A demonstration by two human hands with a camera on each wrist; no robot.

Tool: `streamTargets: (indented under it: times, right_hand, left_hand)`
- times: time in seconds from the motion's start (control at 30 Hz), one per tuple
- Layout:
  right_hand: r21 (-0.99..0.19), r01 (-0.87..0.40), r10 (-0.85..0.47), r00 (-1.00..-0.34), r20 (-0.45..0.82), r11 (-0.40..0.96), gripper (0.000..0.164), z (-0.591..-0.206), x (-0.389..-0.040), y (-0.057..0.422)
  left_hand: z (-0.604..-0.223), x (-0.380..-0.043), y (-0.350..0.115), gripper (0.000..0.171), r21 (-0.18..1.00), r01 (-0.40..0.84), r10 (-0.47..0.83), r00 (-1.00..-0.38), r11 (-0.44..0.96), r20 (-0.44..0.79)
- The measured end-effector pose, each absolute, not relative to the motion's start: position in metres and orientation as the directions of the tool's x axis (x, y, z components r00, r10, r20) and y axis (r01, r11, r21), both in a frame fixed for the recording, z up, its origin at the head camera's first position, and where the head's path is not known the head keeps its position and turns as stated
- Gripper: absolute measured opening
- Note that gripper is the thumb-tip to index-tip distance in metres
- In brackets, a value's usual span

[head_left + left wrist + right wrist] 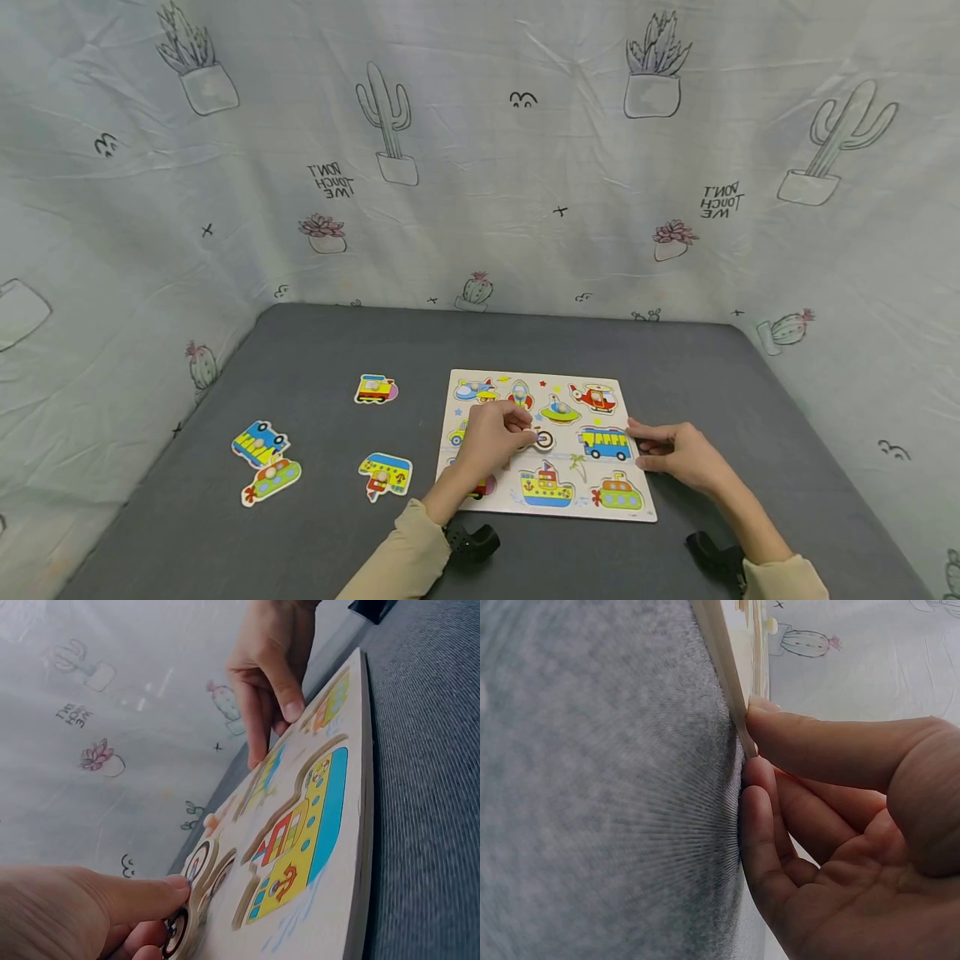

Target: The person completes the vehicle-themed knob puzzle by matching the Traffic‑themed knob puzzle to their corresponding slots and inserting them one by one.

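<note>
My left hand point(491, 437) is over the middle of a wooden puzzle board point(517, 502). Between thumb and fingers it pinches a puzzle piece with dark-rimmed wheels point(198, 864), seemingly a bike. In the left wrist view this piece stands slightly tilted beside a matching wheeled recess point(220, 879); fingers cover part of it. At the board's right edge, my right hand point(682, 454) grips the board, thumb point(817, 746) on its top face and fingertips point(759, 774) at its underside. A bus picture point(604, 443) lies nearest to that hand, with a ship recess point(547, 490) between both hands.
Left of the board lie loose pieces: a train point(375, 389), a ship point(387, 475), and a blue-and-yellow vehicle point(258, 442) touching a submarine point(273, 481). A helicopter point(596, 397) is at the board's far right. Printed cloth point(465, 167) hangs behind the grey table point(330, 350).
</note>
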State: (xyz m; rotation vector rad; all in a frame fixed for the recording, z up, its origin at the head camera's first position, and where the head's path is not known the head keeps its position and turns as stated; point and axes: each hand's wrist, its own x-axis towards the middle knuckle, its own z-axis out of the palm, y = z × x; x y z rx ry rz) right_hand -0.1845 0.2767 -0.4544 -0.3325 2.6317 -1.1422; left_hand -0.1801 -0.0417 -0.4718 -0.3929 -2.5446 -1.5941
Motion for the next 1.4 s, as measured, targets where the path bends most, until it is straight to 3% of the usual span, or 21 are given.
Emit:
streamTargets:
  times: [1.4]
  right_hand:
    - [-0.75, -0.102, -0.303, -0.943, -0.136, 0.654, 0.047, -0.4553, -0.1826, 0.2753]
  left_hand:
    - [-0.4776, -0.1852, -0.0383, 0.015, 0.864, 0.188, 0.175, -0.977, 0.467, 0.119]
